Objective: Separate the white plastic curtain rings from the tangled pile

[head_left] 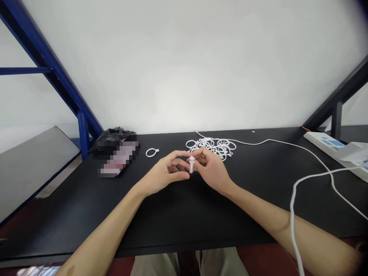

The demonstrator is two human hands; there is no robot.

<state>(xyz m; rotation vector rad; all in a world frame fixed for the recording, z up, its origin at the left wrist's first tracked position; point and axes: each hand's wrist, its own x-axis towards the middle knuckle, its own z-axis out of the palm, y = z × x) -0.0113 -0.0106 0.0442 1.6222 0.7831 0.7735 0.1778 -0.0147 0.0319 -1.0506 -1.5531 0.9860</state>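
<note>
this looks like a workshop, or some place where people make things, but i can't tell for sure. a big black table (161, 222) fills the middle. strong blue metal bars (46, 53) lean at the upper left. lots of white rings (212, 148), much the same, sit in a pile near the center.

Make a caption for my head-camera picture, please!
Bare hands meet at a small white piece near piled thin white rings on a flat black table.
</note>
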